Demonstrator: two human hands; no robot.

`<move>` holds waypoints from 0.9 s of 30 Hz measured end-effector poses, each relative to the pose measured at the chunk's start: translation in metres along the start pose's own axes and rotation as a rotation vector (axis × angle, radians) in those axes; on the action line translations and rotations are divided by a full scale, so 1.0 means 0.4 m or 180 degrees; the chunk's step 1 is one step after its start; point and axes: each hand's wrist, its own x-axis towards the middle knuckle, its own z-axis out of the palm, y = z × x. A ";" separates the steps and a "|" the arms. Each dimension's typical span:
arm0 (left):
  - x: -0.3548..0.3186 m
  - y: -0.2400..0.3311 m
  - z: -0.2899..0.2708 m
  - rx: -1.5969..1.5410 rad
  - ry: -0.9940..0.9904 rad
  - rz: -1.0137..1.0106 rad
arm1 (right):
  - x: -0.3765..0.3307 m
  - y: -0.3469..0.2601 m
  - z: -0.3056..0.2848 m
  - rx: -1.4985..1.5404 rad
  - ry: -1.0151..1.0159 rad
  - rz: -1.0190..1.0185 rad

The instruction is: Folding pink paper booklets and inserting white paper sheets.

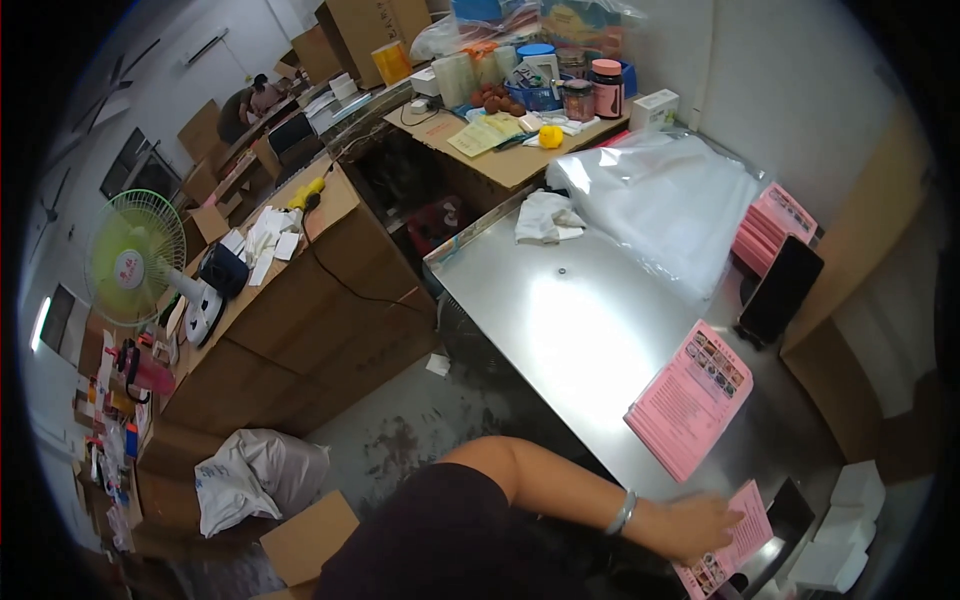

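Note:
My left hand [694,527] reaches across to the lower right, a pale bracelet at its wrist. Its slightly blurred fingers are closed over the edge of a pink printed leaflet [752,522] with small colour pictures. Just beyond it, a neat stack of matching pink leaflets [690,405] lies on the shiny metal table [530,325]. My right hand is out of the picture.
A black phone [782,290] leans upright behind the stack, near more pink leaflets [765,230]. Clear plastic bags [665,205] and a white cloth [549,217] cover the table's far end. White foam pieces [840,535] sit at lower right. A green fan [135,258] stands left.

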 end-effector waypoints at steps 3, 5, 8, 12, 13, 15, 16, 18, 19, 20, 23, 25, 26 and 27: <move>-0.038 -0.051 -0.054 0.0752 0.1142 0.0350 | -0.023 -0.302 0.037 0.0972 -0.1979 -0.1146; -0.037 -0.049 -0.103 0.0143 0.0963 0.0537 | 0.008 -0.287 0.031 -0.0556 -0.2204 -0.1096; 0.083 0.037 0.075 -0.0216 0.1115 0.1040 | 0.043 -0.260 0.047 -0.0591 -0.2314 -0.0511; 0.006 0.142 -0.084 -0.1538 0.0091 0.1595 | 0.081 -0.186 0.085 -0.0325 -0.2595 0.0632; -0.043 0.119 -0.140 -0.1524 0.0104 0.1438 | 0.074 -0.166 0.106 -0.0119 -0.2746 0.0878; -0.097 0.038 -0.244 -0.1258 -0.0710 0.0112 | 0.098 -0.118 0.152 0.0061 -0.2831 0.1428; -0.129 -0.020 -0.245 -0.0594 0.0396 0.0206 | 0.027 -0.016 0.157 0.0135 -0.1583 0.0485; -0.191 -0.131 -0.198 0.0550 0.1506 -0.0201 | 0.055 -0.056 0.065 -0.0697 -0.0915 0.0249; -0.216 -0.160 -0.180 0.1048 0.1542 -0.0731 | 0.061 -0.080 0.034 -0.1477 -0.0228 0.0002; -0.209 -0.164 -0.164 0.1027 0.1542 -0.0662 | 0.031 -0.059 0.032 -0.2313 -0.0707 0.0515; -0.177 -0.155 -0.164 0.1240 0.1614 -0.0701 | -0.032 -0.018 0.038 -0.2780 -0.1110 0.0126; -0.173 -0.104 -0.246 0.0627 0.0897 -0.1027 | -0.083 0.067 0.034 -0.2497 -0.1123 0.0285; -0.186 -0.114 -0.263 0.0603 0.0864 -0.0975 | -0.099 0.086 0.029 -0.1466 -0.0937 0.0838; -0.201 -0.127 -0.273 0.0679 0.0718 -0.1115 | -0.122 0.108 0.011 -0.0482 -0.0701 0.1386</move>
